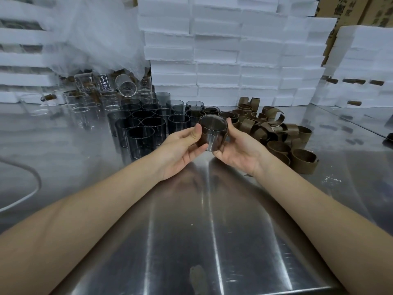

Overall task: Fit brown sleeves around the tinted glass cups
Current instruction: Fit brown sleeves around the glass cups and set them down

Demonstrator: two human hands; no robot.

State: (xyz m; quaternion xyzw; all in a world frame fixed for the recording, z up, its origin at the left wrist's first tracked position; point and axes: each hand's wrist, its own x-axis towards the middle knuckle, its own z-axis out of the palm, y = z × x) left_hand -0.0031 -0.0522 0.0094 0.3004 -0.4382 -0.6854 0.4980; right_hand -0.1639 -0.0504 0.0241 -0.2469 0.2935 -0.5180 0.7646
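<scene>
Tinted glass cup (213, 133) held between both hands above the steel table (212, 231).
Left hand (182, 150) and right hand (238, 150) curl round its sides; a brown sleeve (202, 139) seems to be wrapped around it.

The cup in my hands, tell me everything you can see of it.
The tinted glass cup is a short, dark, see-through cylinder, tilted, one round end toward the camera. A brown sleeve wraps its wall, leaving a bare strip in front. The left hand and right hand grip its sides above the steel table.
</scene>
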